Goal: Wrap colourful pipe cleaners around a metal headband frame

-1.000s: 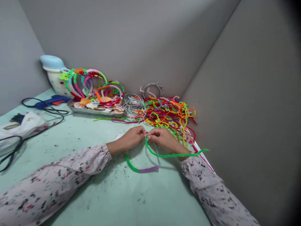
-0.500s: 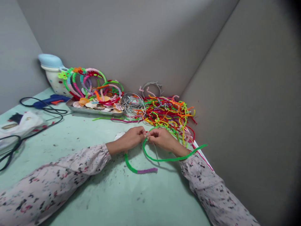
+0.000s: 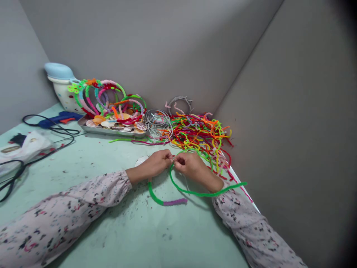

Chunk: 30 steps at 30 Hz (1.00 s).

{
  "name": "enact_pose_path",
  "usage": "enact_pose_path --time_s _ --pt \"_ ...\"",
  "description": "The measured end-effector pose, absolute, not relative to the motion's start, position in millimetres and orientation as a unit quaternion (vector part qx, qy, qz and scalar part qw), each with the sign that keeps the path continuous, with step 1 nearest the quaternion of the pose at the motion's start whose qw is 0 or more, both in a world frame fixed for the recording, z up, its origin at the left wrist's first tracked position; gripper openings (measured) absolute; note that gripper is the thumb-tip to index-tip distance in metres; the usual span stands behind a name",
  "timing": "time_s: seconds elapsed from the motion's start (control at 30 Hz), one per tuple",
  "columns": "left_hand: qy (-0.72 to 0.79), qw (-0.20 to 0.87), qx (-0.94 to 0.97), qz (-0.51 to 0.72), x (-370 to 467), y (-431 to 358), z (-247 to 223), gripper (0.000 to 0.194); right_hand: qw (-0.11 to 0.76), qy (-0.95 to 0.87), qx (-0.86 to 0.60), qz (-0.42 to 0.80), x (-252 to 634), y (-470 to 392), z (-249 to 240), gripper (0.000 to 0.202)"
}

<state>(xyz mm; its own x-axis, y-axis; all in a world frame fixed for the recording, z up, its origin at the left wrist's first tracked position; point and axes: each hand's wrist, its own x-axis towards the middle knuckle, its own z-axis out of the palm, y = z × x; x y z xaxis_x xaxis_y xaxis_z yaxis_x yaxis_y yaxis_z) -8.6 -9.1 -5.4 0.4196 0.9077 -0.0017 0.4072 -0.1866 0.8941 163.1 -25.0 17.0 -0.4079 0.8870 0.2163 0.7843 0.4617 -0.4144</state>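
Observation:
My left hand [image 3: 160, 162] and my right hand [image 3: 189, 165] meet fingertip to fingertip above the table, both closed in a pinch. A long green pipe cleaner [image 3: 195, 193] runs from my right fingers, loops down and crosses over my right wrist. Below my left hand hangs a curved piece wrapped in green and purple [image 3: 174, 202]; its upper part is hidden behind that hand, and my left fingers seem to hold its other end. A thin grey wire shows faintly inside the green loop. A white shell-like piece [image 3: 141, 160] lies behind my left wrist.
A tangled heap of coloured pipe cleaners [image 3: 198, 130] lies behind my hands, beside coiled grey wire [image 3: 159, 124]. A metal tray [image 3: 111, 131] holds shells and fuzzy hoops. At left are a black cable [image 3: 52, 150], a plastic bag [image 3: 33, 147] and a blue-lidded container [image 3: 63, 89].
My right hand has turned slightly, its wrist shifting a little. The free end of the green pipe cleaner has dropped lower over the right sleeve. My left hand stays nearly still.

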Motion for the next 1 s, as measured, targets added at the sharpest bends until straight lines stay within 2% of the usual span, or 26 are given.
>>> enact_pose_path --time_s 0.37,0.73,1.0 --pt "0.463 0.454 0.704 0.290 -8.0 -8.5 -4.8 0.013 0.182 -0.851 -0.491 0.040 160.2 -32.6 18.9 0.009" --pt "0.461 0.452 0.706 0.291 -7.5 -9.4 -2.7 0.010 0.191 -0.853 -0.484 0.047 161.4 -34.0 19.5 0.008" --pt "0.461 0.455 0.701 0.298 -7.2 -11.0 -0.4 0.012 0.158 -0.857 -0.491 0.007 159.5 -34.4 19.1 0.008"
